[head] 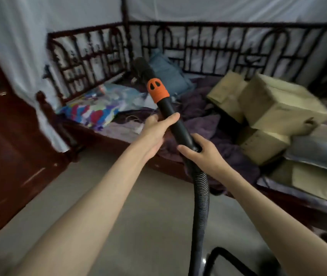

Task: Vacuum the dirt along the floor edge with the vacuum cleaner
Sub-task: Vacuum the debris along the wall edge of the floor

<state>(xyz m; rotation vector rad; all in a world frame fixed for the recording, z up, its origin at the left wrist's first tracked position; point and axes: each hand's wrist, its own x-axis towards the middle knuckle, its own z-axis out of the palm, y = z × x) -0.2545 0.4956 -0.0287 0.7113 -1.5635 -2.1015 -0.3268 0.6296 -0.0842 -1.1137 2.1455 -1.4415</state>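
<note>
I hold the vacuum cleaner's black wand (175,120) raised in front of me, pointing up and away over the bed. An orange collar (157,90) rings it partway up, and a black nozzle (144,66) continues past it. My left hand (156,129) grips the wand just below the collar. Lower down, my right hand (200,151) grips the wand where it joins the ribbed hose (200,200). The hose hangs down to the bottom edge of the view. The pale floor (118,206) lies below my arms.
A dark wooden bed (122,144) with a carved railing (198,42) fills the far side. On it lie purple bedding, a colourful cloth (97,110), a blue pillow (168,74) and several cardboard boxes (278,102). A dark red cabinet (5,136) stands at left.
</note>
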